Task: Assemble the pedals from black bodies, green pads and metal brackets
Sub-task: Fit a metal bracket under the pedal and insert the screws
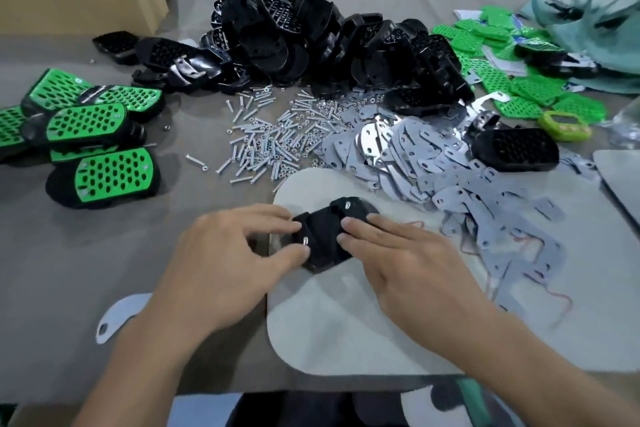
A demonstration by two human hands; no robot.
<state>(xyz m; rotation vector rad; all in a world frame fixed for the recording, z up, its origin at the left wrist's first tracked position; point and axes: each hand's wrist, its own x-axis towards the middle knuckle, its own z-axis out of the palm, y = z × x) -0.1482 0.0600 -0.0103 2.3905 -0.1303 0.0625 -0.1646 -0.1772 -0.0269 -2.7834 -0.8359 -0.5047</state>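
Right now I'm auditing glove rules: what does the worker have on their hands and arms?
Nothing visible. The left hand and right hand are bare: no gloves, rings or tape. The left forearm and right forearm are bare down to the frame's edge, with no sleeves, watch or wristband showing.

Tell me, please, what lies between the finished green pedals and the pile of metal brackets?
Loose screws and nuts, scattered on the table, in the head view.

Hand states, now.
Left hand: pinches the black body.
Right hand: open, fingers pressing that body.
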